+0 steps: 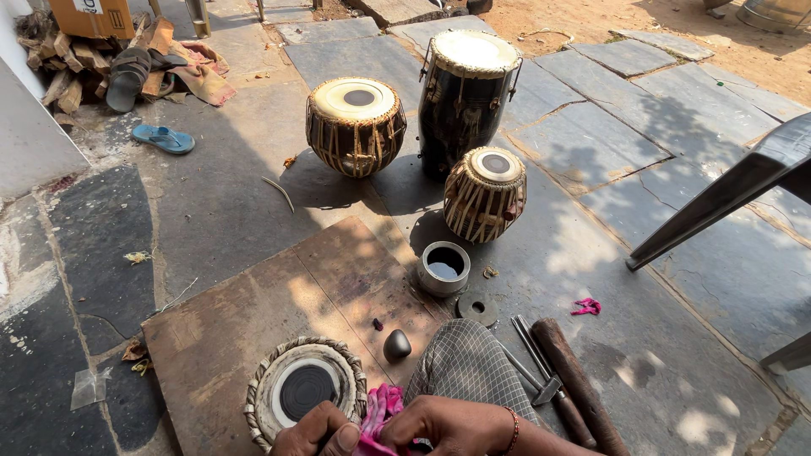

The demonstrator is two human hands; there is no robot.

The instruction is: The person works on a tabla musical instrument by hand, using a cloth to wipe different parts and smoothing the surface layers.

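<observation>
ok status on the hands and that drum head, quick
Both hands, left hand and right hand, pinching pink cloth. Drum head flat on board, beside left hand. Black stone close by.

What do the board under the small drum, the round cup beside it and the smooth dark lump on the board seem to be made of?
Board: looks like wood, worn matt brown with faint grain and a seam.
Cup: probably metal, with a dull grey shine on its rim and wall.
Dark lump: possibly polished stone or metal; it is black, rounded and glossy, and the picture leaves it open.

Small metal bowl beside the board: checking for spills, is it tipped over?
No, the small metal bowl stands upright, its open mouth facing up, beside the wooden board.
</observation>
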